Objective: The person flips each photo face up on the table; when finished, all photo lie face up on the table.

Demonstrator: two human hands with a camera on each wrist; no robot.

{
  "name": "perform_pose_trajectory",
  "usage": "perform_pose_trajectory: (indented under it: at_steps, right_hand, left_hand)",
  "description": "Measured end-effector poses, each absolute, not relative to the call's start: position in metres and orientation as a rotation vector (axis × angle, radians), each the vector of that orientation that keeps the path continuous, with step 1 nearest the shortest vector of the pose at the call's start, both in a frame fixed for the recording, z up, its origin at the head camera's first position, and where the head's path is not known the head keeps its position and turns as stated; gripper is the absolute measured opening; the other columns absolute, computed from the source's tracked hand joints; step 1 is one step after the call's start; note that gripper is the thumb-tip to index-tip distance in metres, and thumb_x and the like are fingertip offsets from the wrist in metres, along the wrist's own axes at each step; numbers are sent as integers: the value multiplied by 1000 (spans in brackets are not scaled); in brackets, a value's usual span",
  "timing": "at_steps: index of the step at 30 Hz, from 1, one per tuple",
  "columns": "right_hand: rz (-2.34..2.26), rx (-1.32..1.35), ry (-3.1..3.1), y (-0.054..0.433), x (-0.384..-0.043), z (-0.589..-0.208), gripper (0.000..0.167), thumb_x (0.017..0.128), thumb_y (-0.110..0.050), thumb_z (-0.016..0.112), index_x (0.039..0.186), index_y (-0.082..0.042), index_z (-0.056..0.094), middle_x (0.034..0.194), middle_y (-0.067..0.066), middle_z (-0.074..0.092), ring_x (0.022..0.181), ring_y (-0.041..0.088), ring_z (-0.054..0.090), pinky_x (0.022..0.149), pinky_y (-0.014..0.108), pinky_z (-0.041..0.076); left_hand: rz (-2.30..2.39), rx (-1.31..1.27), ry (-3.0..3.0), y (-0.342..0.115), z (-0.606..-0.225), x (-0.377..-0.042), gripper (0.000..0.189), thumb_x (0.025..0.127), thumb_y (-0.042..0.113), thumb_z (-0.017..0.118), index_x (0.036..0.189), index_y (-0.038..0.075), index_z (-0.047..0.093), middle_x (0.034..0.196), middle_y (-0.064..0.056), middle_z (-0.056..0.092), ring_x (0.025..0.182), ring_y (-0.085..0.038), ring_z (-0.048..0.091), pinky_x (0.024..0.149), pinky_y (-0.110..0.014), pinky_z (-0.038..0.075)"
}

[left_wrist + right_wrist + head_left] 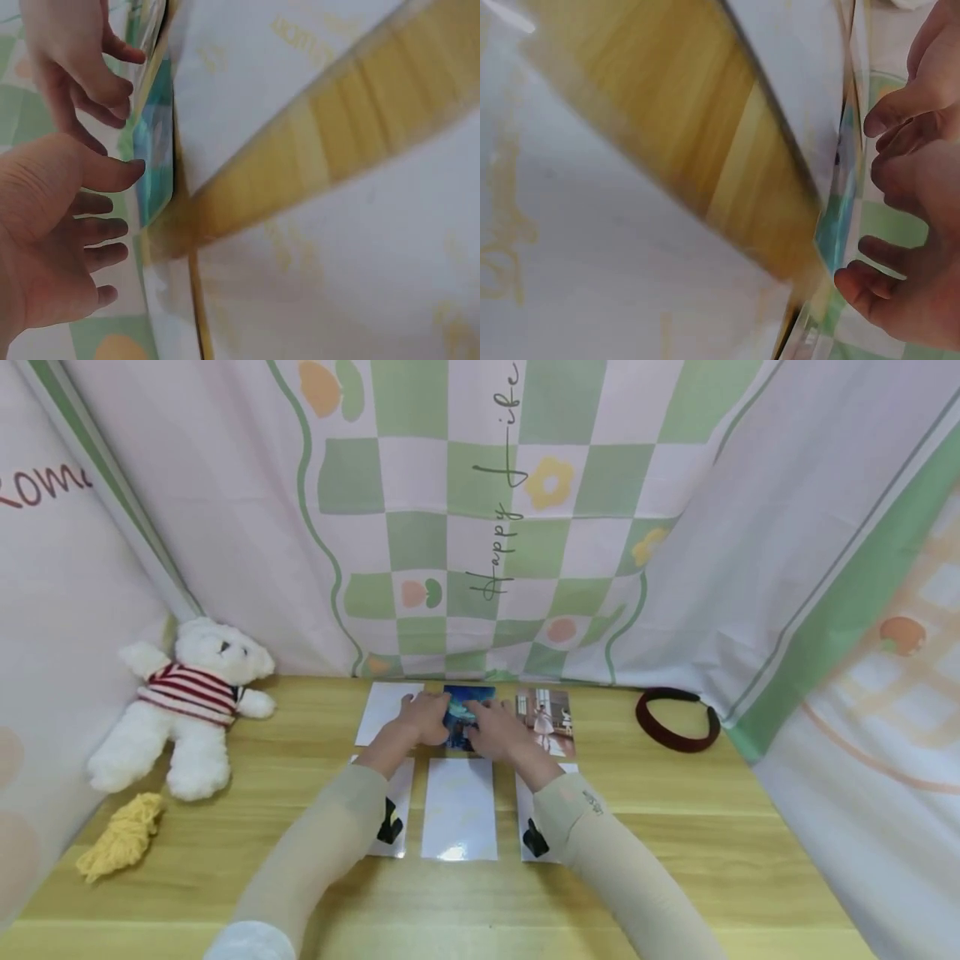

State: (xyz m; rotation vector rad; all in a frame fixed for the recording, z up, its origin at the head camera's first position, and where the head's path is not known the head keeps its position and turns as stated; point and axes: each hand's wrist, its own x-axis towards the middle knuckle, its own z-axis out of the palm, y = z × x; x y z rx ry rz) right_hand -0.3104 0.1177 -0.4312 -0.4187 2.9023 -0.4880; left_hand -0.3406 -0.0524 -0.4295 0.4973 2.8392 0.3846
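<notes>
A blue picture card [459,717] lies in the middle of the back row on the wooden table, partly covered by both hands. My left hand [423,717] is at its left edge, and my right hand [497,729] is at its right edge. In the left wrist view the left thumb reaches to the card while the other fingers are spread and loosely bent. The right hand [915,247] in the right wrist view has its fingers apart and loosely bent beside the card. A white card [382,714] is to the left; a ballet-dancer picture card [544,720] is to the right.
In front lies a row of white cards, with the middle one [459,810] fully visible. A teddy bear [198,693] and yellow yarn [123,837] are at the left. A dark red headband [678,739] lies at the right. A checked curtain [480,568] hangs along the back edge.
</notes>
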Motion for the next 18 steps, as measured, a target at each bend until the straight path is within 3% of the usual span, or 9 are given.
perform_pose_trajectory:
  at_steps: [2, 6, 9, 12, 14, 18]
  right_hand:
    - [-620, -436, 2926, 112, -311, -429, 54, 106, -21, 51, 159, -13, 41, 158, 24, 47, 146, 45, 44, 118, 62, 45]
    - [-981, -434, 2819, 98, -313, -427, 55, 104, -15, 51, 156, -3, 41, 154, 26, 52, 141, 43, 54, 118, 57, 47]
    - [-1238, -344, 2629, 86, -311, -428, 56, 105, -17, 50, 156, -1, 38, 158, 25, 49, 145, 42, 51, 122, 56, 44]
    - [-1400, -244, 2458, 75, -307, -430, 58, 105, -20, 51, 157, -3, 35, 162, 24, 43, 151, 42, 43, 125, 56, 39]
    - [-1469, -207, 2369, 69, -304, -431, 60, 104, -21, 52, 158, -3, 33, 163, 25, 41, 151, 42, 42, 125, 56, 38]
    - [-1559, -170, 2225, 58, -302, -432, 64, 105, -24, 52, 160, -3, 28, 164, 25, 38, 147, 43, 46, 126, 55, 38]
  left_hand:
    - [407, 492, 2854, -64, -426, -344, 64, 92, 12, 63, 153, 3, 45, 161, -18, 48, 152, -41, 41, 131, -66, 18]
    - [402, 454, 2861, -95, -422, -352, 64, 93, 9, 58, 154, -3, 42, 165, -22, 40, 155, -42, 37, 132, -65, 15]
    - [400, 392, 2822, -121, -421, -355, 70, 94, 6, 53, 159, -7, 30, 168, -26, 31, 159, -43, 28, 132, -66, 11]
    - [426, 328, 2781, -147, -423, -354, 70, 93, 4, 51, 158, -8, 30, 170, -28, 24, 161, -45, 20, 132, -68, 6]
    - [463, 318, 2743, -164, -425, -352, 71, 90, 6, 55, 156, -8, 33, 171, -28, 20, 160, -47, 17, 130, -71, 3]
    - [549, 355, 2624, -191, -427, -346, 86, 89, 11, 62, 161, -8, 19, 172, -29, 8, 160, -51, 6, 130, -70, 0]
